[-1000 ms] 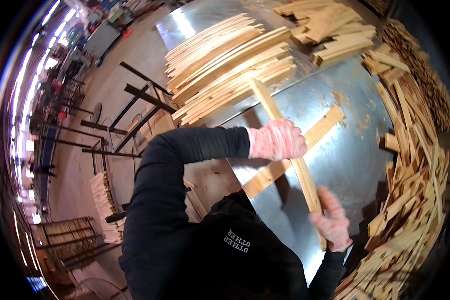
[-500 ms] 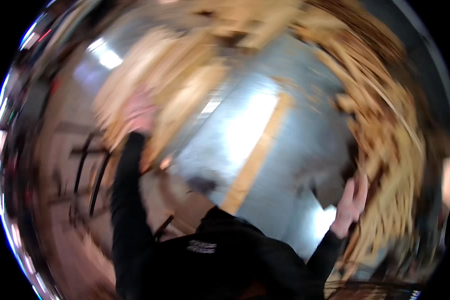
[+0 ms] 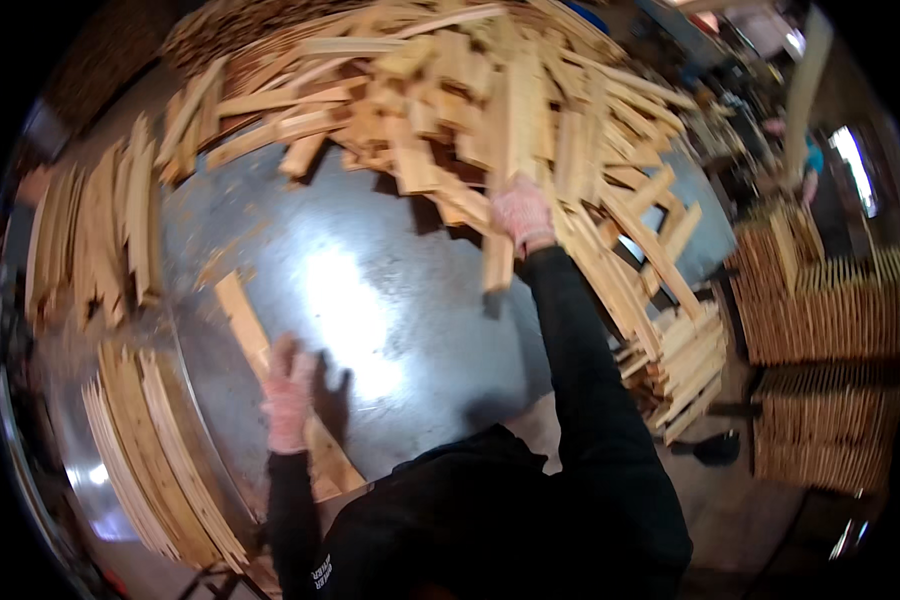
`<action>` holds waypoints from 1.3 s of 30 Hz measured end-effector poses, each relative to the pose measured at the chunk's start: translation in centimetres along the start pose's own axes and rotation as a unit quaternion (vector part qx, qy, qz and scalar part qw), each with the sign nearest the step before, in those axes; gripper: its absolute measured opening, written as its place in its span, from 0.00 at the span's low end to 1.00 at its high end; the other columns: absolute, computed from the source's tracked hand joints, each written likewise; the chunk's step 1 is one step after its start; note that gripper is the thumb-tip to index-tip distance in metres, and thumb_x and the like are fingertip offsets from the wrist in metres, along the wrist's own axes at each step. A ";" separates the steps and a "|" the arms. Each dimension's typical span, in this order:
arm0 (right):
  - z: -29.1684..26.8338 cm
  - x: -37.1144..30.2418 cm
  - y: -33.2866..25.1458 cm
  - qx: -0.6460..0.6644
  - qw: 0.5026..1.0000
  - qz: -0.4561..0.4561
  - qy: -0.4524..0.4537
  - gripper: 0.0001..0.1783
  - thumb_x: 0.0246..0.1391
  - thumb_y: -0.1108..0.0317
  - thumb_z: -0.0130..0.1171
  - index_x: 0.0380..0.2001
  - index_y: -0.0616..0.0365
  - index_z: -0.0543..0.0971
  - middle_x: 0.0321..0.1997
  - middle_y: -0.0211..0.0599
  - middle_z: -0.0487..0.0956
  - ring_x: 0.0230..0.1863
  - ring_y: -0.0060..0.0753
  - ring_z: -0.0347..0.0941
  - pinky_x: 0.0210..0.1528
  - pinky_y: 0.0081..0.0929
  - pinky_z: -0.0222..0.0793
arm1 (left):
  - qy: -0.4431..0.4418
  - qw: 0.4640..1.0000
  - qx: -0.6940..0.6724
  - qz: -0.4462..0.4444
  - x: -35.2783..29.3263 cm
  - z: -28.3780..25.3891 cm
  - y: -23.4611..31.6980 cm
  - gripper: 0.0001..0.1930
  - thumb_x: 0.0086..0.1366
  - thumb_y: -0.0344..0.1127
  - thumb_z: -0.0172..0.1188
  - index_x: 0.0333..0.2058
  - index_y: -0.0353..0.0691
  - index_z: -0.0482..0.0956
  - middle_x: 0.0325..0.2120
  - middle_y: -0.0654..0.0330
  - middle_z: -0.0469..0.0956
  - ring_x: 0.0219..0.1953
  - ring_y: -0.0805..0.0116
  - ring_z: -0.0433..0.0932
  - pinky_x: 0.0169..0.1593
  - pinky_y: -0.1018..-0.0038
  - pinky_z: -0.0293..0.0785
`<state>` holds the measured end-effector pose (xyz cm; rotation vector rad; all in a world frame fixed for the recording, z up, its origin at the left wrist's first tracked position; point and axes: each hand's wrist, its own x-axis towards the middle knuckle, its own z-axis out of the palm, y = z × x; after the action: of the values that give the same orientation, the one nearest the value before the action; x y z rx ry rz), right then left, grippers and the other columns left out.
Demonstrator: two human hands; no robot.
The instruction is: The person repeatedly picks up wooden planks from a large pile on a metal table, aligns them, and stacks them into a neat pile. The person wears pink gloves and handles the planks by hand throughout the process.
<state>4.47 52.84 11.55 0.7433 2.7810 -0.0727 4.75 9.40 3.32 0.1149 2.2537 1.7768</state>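
Note:
A single pale wooden board (image 3: 245,318) lies slanted on the shiny metal table (image 3: 420,350). My left hand (image 3: 290,390), in a pinkish glove, is over the middle of it, fingers stretched out and a little blurred; whether it touches the wood is hard to see. My right arm reaches forward into a heap of loose boards (image 3: 410,150). There my right hand (image 3: 523,215), gloved likewise, is closed round the near end of a long board (image 3: 522,110) that points away from me. The fingertips are hidden beneath.
To the left, boards are laid side by side in groups, one nearer (image 3: 155,450) and one farther (image 3: 90,235). Tall stacks of slats (image 3: 820,430) stand at the right. Beyond them is another person (image 3: 812,165).
The view has swung round to the left-hand boards and the heap. My left hand has left the grouped boards and is over the single one. My right hand has reached forward into the heap.

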 end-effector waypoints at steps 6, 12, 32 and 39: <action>7.2 -15.3 8.1 0.398 0.916 0.023 0.034 0.47 0.55 0.41 0.64 0.68 0.61 0.64 0.66 0.54 0.71 0.67 0.51 0.67 0.69 0.38 0.62 | -0.336 0.801 -0.415 -0.270 3.2 23.2 4.7 0.27 0.70 0.45 0.57 0.60 0.33 0.67 0.47 0.53 0.77 0.45 0.63 0.80 0.50 0.64 0.80; 14.0 -8.6 23.2 0.014 0.992 0.091 0.083 0.34 0.56 0.63 0.57 0.64 0.60 0.62 0.64 0.55 0.69 0.63 0.58 0.68 0.63 0.46 0.68 | -0.234 0.940 -0.208 -0.139 1.5 30.0 6.4 0.23 0.64 0.32 0.58 0.56 0.28 0.72 0.44 0.58 0.79 0.42 0.70 0.78 0.48 0.74 0.76; 18.5 -12.1 32.5 0.084 0.980 0.096 0.150 0.42 0.51 0.55 0.64 0.65 0.58 0.60 0.49 0.49 0.75 0.50 0.53 0.75 0.53 0.46 0.72 | -0.123 0.918 -0.252 -0.280 -10.5 45.4 -0.3 0.26 0.62 0.33 0.69 0.57 0.40 0.70 0.46 0.58 0.77 0.45 0.63 0.78 0.49 0.63 0.77; 16.3 -24.2 22.5 0.189 0.981 -0.043 0.022 0.48 0.58 0.33 0.48 0.64 0.65 0.62 0.50 0.58 0.77 0.52 0.54 0.76 0.54 0.44 0.71 | -0.159 0.843 -0.332 -0.393 -13.3 46.4 -1.7 0.29 0.64 0.41 0.69 0.58 0.36 0.68 0.48 0.56 0.77 0.51 0.62 0.76 0.52 0.65 0.77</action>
<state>39.78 58.79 2.62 0.7133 2.8748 -0.6234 29.60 49.69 -6.09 -0.5315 1.0827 1.7382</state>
